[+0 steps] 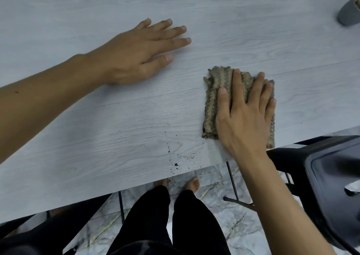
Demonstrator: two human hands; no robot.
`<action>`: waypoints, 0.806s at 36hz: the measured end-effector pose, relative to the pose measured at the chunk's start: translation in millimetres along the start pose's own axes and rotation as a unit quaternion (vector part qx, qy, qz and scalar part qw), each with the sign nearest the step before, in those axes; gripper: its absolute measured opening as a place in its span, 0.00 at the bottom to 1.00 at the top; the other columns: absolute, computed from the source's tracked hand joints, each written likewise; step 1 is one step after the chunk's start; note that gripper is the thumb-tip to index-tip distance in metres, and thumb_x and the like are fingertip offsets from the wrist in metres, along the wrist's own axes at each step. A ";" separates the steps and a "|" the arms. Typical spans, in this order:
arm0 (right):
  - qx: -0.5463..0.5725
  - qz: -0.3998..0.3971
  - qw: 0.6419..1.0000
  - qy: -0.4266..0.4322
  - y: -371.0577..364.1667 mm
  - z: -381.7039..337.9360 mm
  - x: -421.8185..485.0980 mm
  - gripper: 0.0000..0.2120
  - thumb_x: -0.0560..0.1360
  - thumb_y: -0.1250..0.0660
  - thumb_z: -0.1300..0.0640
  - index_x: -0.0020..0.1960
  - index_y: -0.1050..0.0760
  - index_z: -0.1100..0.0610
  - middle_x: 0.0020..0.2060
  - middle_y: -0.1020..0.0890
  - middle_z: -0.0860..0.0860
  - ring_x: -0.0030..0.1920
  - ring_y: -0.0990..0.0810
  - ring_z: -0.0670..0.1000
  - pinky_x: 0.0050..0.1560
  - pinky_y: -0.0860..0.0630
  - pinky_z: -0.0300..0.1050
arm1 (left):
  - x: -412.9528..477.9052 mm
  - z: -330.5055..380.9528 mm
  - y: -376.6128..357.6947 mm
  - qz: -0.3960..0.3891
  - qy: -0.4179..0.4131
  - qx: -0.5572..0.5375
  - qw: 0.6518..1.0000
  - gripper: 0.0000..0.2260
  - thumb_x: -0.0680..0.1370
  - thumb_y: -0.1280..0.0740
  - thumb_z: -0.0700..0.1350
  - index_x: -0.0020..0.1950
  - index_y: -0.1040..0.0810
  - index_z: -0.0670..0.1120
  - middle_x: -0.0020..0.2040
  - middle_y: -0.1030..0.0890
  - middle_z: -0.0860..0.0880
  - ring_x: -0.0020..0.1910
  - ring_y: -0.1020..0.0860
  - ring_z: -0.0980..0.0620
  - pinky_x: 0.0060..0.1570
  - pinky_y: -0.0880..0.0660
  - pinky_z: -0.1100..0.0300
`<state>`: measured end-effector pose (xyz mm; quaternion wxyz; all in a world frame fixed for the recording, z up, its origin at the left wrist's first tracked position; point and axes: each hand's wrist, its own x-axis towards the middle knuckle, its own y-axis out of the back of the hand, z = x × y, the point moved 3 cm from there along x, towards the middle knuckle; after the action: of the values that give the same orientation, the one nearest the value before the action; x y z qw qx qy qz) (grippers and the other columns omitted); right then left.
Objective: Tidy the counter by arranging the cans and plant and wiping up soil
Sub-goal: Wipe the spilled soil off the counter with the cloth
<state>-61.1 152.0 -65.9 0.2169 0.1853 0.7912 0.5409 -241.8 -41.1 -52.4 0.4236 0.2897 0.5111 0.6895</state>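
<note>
The right hand (245, 116) is pressing a folded cloth (211, 106) flat on the counter (78, 137), fingers spread, gripping nothing. Soil (176, 164) is lying near the front edge, left of the cloth. The left hand (140, 54) is resting open, palm down

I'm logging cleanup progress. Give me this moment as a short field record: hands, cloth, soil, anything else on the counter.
left hand: flat on the counter, palm down, holding nothing
right hand: pressed flat on the cloth
cloth: woven, folded, near the front edge
soil: dark specks left of the cloth, by the edge
grey pot: far right corner, partly cut off
</note>
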 end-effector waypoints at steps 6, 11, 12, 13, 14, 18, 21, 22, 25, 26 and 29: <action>-0.009 0.000 0.999 0.042 -8.5 -32.3 22.0 0.30 0.84 0.56 0.36 0.84 0.53 0.43 0.84 0.57 0.56 0.83 0.62 0.58 0.81 0.64 0.58 | -8.6 -4.5 -7.2 -0.008 0.003 0.017 1.000 0.24 0.87 0.53 0.57 0.84 0.47 0.59 0.85 0.51 0.56 0.84 0.56 0.54 0.82 0.58 0.48; -0.017 0.005 0.995 0.098 -22.9 -64.8 6.9 0.30 0.85 0.56 0.37 0.85 0.51 0.44 0.84 0.55 0.58 0.83 0.60 0.60 0.81 0.61 0.59 | -10.0 -4.3 -7.0 -0.005 0.000 0.012 1.000 0.24 0.87 0.53 0.56 0.84 0.45 0.58 0.85 0.49 0.55 0.84 0.55 0.53 0.81 0.58 0.48; -0.017 0.003 0.994 0.111 -26.1 -71.3 0.6 0.30 0.85 0.56 0.38 0.85 0.51 0.45 0.84 0.55 0.58 0.83 0.60 0.60 0.81 0.61 0.60 | -9.8 -4.5 -7.0 -0.005 0.001 0.010 1.000 0.24 0.87 0.53 0.55 0.84 0.45 0.58 0.85 0.49 0.55 0.84 0.55 0.53 0.81 0.57 0.48; -0.017 0.001 0.992 0.124 -29.4 -77.8 -6.6 0.30 0.85 0.56 0.38 0.85 0.52 0.45 0.84 0.55 0.59 0.83 0.60 0.60 0.81 0.60 0.61 | -9.6 -4.8 -6.6 -0.007 0.004 0.009 1.000 0.24 0.86 0.53 0.54 0.84 0.45 0.58 0.85 0.49 0.55 0.84 0.55 0.53 0.81 0.57 0.48; -0.015 -0.002 0.990 0.138 -32.9 -83.7 -14.6 0.30 0.85 0.57 0.38 0.85 0.52 0.46 0.84 0.55 0.59 0.83 0.60 0.61 0.81 0.60 0.61 | -9.4 -5.1 -6.3 -0.009 0.006 0.008 1.000 0.24 0.86 0.52 0.53 0.84 0.45 0.58 0.85 0.50 0.56 0.84 0.55 0.54 0.81 0.57 0.48; -0.004 -0.010 0.982 0.187 -44.6 -95.6 -50.7 0.30 0.85 0.55 0.39 0.85 0.50 0.47 0.84 0.54 0.60 0.83 0.59 0.61 0.81 0.58 0.61 | -10.1 -5.2 -7.4 -0.007 0.008 0.006 1.000 0.24 0.87 0.52 0.54 0.84 0.45 0.58 0.85 0.50 0.56 0.84 0.55 0.54 0.81 0.58 0.49; 0.001 -0.005 0.978 0.207 -47.4 -91.4 -72.0 0.29 0.85 0.52 0.40 0.84 0.45 0.47 0.84 0.51 0.60 0.84 0.56 0.60 0.81 0.57 0.60 | -10.6 -6.5 -9.0 -0.006 0.014 0.017 1.000 0.24 0.87 0.53 0.55 0.84 0.46 0.58 0.85 0.51 0.56 0.84 0.56 0.54 0.81 0.58 0.49; 0.003 -0.004 0.977 0.212 -47.3 -88.7 -77.1 0.28 0.85 0.51 0.41 0.84 0.44 0.47 0.84 0.50 0.60 0.84 0.56 0.60 0.81 0.57 0.60 | -10.6 -6.6 -9.5 -0.006 0.016 0.021 1.000 0.24 0.87 0.54 0.55 0.85 0.47 0.58 0.85 0.51 0.56 0.84 0.56 0.54 0.82 0.58 0.49; 0.002 -0.005 0.977 0.215 -46.4 -78.8 -89.2 0.28 0.86 0.50 0.41 0.84 0.44 0.46 0.84 0.50 0.59 0.84 0.56 0.59 0.81 0.55 0.61 | -10.4 -5.9 -10.9 -0.010 0.021 0.029 0.999 0.25 0.87 0.55 0.56 0.85 0.48 0.58 0.85 0.52 0.56 0.84 0.57 0.55 0.82 0.58 0.49; 0.002 -0.005 0.977 0.213 -46.0 -75.4 -92.9 0.28 0.86 0.50 0.41 0.84 0.45 0.46 0.84 0.50 0.59 0.84 0.56 0.59 0.81 0.55 0.61 | -10.5 -5.6 -11.3 -0.012 0.021 0.030 0.999 0.25 0.86 0.55 0.56 0.85 0.48 0.59 0.85 0.52 0.56 0.84 0.57 0.55 0.82 0.58 0.49; 0.004 -0.009 0.978 0.209 -43.9 -66.4 -101.4 0.28 0.86 0.50 0.40 0.84 0.45 0.46 0.84 0.51 0.59 0.84 0.56 0.59 0.81 0.55 0.61 | -10.9 -4.8 -13.0 -0.015 0.032 0.029 0.999 0.25 0.86 0.56 0.57 0.85 0.49 0.59 0.85 0.54 0.56 0.84 0.58 0.55 0.82 0.58 0.49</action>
<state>-14.9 31.7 -71.3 0.0510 0.0618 0.8228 0.5626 -236.9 -51.4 -65.9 0.4083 0.2721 0.5486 0.6770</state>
